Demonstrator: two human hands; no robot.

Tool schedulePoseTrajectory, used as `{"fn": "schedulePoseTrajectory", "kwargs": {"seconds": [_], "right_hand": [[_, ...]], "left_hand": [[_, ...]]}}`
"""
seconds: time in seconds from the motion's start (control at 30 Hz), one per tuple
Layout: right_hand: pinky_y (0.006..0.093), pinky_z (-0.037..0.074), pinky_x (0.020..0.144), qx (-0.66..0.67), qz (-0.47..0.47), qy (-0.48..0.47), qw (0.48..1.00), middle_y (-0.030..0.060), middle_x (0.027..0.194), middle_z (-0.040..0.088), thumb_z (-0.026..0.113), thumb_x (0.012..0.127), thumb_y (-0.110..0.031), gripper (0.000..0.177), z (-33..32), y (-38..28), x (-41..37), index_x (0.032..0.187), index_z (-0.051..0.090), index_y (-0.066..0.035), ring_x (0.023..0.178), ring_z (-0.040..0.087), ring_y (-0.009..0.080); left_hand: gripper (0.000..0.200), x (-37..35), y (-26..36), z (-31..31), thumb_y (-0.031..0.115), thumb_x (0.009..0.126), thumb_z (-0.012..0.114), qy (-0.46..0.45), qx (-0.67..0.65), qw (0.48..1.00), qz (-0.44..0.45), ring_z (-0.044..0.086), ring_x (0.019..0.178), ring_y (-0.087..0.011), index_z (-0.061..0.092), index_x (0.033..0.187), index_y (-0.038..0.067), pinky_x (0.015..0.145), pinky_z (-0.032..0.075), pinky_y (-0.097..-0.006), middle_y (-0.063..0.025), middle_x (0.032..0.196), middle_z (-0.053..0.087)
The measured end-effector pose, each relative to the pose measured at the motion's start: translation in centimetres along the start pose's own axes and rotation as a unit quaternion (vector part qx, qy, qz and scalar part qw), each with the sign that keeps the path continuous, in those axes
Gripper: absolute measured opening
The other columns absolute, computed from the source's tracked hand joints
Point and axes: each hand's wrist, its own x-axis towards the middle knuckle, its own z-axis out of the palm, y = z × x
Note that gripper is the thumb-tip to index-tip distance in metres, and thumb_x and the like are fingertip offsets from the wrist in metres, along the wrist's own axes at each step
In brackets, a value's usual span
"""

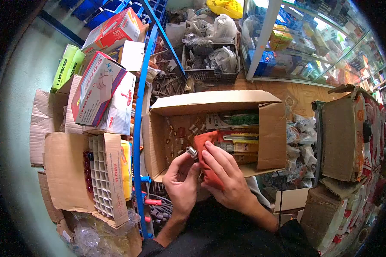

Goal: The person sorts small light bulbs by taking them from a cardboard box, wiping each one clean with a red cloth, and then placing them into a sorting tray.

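My left hand (181, 183) is closed on a small light bulb (192, 152), its silver screw base pointing up and away from me. The bulb's glass end is hidden by fingers and cloth. A folded orange-red cloth (212, 171) lies against the bulb, with my right hand (226, 177) wrapped round it, fingers stretched across its top. Both hands are over the near side of an open cardboard box (272, 137). Inside it, several small bulbs (172, 139) lie loose on the left, and flat packaged items (238, 120) fill the right.
A blue metal frame (138, 150) runs along the left. Beyond it stand printed boxes (101, 85) and a carton with white dividers (102, 180). A glass display case (261, 43) is at the back right; stacked cartons (341, 141) stand at the right.
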Motion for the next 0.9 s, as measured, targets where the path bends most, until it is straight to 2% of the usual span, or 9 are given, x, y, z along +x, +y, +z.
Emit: {"fn": "schedulePoseTrajectory", "kwargs": {"seconds": [0.1, 0.2, 0.23, 0.37, 0.47, 0.6, 0.73, 0.77, 0.9], "right_hand": [[0.045, 0.036, 0.112, 0.055, -0.004, -0.019, 0.998, 0.0202, 0.149, 0.041, 0.072, 0.084, -0.022, 0.07, -0.3, 0.0, 0.2, 0.144, 0.043, -0.001, 0.134, 0.043, 0.0387], [0.0443, 0.034, 0.113, 0.199, 0.061, -0.026, 0.978, 0.0203, 0.151, 0.039, 0.071, 0.086, -0.021, 0.071, -1.0, -0.1, 0.7, 0.146, 0.04, -0.001, 0.134, 0.042, 0.0395], [0.0442, 0.033, 0.113, 0.191, 0.06, -0.023, 0.98, 0.0204, 0.151, 0.038, 0.071, 0.086, -0.02, 0.071, -1.0, 0.0, 0.8, 0.147, 0.039, -0.002, 0.134, 0.042, 0.0394], [0.0442, 0.032, 0.113, 0.138, 0.051, -0.009, 0.989, 0.0202, 0.152, 0.036, 0.071, 0.086, -0.018, 0.072, -0.3, 0.2, 0.8, 0.148, 0.038, -0.003, 0.136, 0.04, 0.0388], [0.0458, 0.034, 0.112, 0.109, 0.043, -0.018, 0.993, 0.0195, 0.151, 0.037, 0.072, 0.084, -0.016, 0.071, -0.4, 0.0, 0.8, 0.147, 0.041, -0.004, 0.136, 0.039, 0.0387], [0.046, 0.035, 0.111, 0.07, 0.015, -0.035, 0.997, 0.0181, 0.149, 0.04, 0.071, 0.085, -0.017, 0.067, -0.5, -0.3, 0.2, 0.144, 0.044, -0.004, 0.134, 0.042, 0.0384], [0.0453, 0.035, 0.111, 0.073, 0.026, -0.018, 0.997, 0.0174, 0.147, 0.044, 0.068, 0.087, -0.021, 0.063, -0.7, 0.0, 0.5, 0.143, 0.046, -0.004, 0.132, 0.044, 0.0372], [0.0449, 0.036, 0.111, 0.098, 0.05, -0.016, 0.994, 0.0176, 0.146, 0.045, 0.068, 0.087, -0.022, 0.062, -1.0, 0.1, 0.8, 0.143, 0.046, -0.004, 0.132, 0.045, 0.0368], [0.0443, 0.038, 0.109, 0.135, 0.044, -0.026, 0.99, 0.0174, 0.146, 0.044, 0.071, 0.085, -0.02, 0.065, -0.6, 0.0, 0.8, 0.143, 0.046, -0.003, 0.13, 0.046, 0.037]], "left_hand": [[0.029, 0.7, 0.4, -0.6, -0.003, 0.091, 0.066, -0.028, -0.072, 0.997, 0.004, 0.064, 0.102, -0.0149, 0.061, 0.119, -0.006, 0.091, 0.051, -0.0283, -0.01, 0.111, 0.068], [0.027, 0.2, 0.5, -1.2, -0.005, 0.092, 0.063, -0.091, -0.007, 0.992, 0.085, 0.063, 0.106, -0.0147, 0.061, 0.119, -0.005, 0.092, 0.051, -0.0284, -0.0115, 0.116, 0.067], [0.028, 0.1, 0.9, -1.3, -0.006, 0.092, 0.062, -0.109, 0.009, 0.991, 0.083, 0.062, 0.107, -0.0145, 0.062, 0.12, -0.004, 0.094, 0.05, -0.0283, -0.0113, 0.119, 0.065], [0.034, 0.4, 1.9, 0.2, -0.005, 0.091, 0.065, -0.053, -0.003, 0.998, -0.015, 0.062, 0.105, -0.0148, 0.061, 0.125, -0.003, 0.096, 0.049, -0.0282, -0.0096, 0.12, 0.063], [0.033, 1.1, -0.2, -0.4, 0.0, 0.092, 0.066, -0.085, -0.062, 0.991, 0.084, 0.062, 0.106, -0.0146, 0.061, 0.125, -0.003, 0.095, 0.049, -0.0292, -0.0111, 0.124, 0.063], [0.031, 1.5, -0.5, -0.7, 0.0, 0.091, 0.068, -0.03, -0.24, 0.967, -0.083, 0.061, 0.105, -0.0127, 0.064, 0.121, -0.003, 0.092, 0.05, -0.0277, -0.0076, 0.117, 0.063], [0.031, 0.9, -0.2, -1.2, -0.002, 0.09, 0.068, -0.084, -0.069, 0.994, -0.008, 0.06, 0.106, -0.013, 0.064, 0.121, -0.003, 0.092, 0.049, -0.0267, -0.0067, 0.119, 0.062], [0.032, 0.6, -0.1, -1.2, -0.003, 0.09, 0.067, -0.108, -0.006, 0.993, 0.047, 0.06, 0.107, -0.0136, 0.064, 0.122, -0.003, 0.094, 0.048, -0.0272, -0.0067, 0.121, 0.062], [0.031, 0.7, -0.6, -1.0, -0.002, 0.092, 0.065, -0.052, -0.068, 0.996, 0.01, 0.06, 0.109, -0.0151, 0.062, 0.123, -0.005, 0.098, 0.047, -0.0289, -0.0094, 0.121, 0.064]]}}
